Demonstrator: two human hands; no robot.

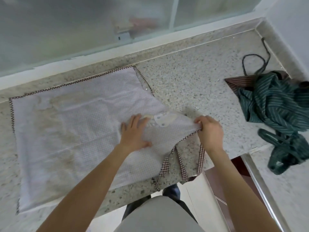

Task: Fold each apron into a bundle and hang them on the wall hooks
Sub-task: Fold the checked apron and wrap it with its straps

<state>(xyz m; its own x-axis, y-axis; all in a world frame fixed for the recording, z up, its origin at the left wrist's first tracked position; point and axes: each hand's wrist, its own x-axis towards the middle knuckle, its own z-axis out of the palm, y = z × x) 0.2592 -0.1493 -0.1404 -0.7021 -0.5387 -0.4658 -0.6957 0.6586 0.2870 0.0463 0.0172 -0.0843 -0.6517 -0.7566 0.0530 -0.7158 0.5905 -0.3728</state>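
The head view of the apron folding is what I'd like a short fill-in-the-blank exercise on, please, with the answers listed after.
1. The white checked apron lies spread flat on the ______ countertop.
2. The left hand presses ______ on the white checked apron, fingers straight.
3. The right hand pinches the apron's edge near its checked ______.
4. The crumpled apron at the right is dark ______ with thin stripes.

Missing words: speckled stone; flat; straps; green
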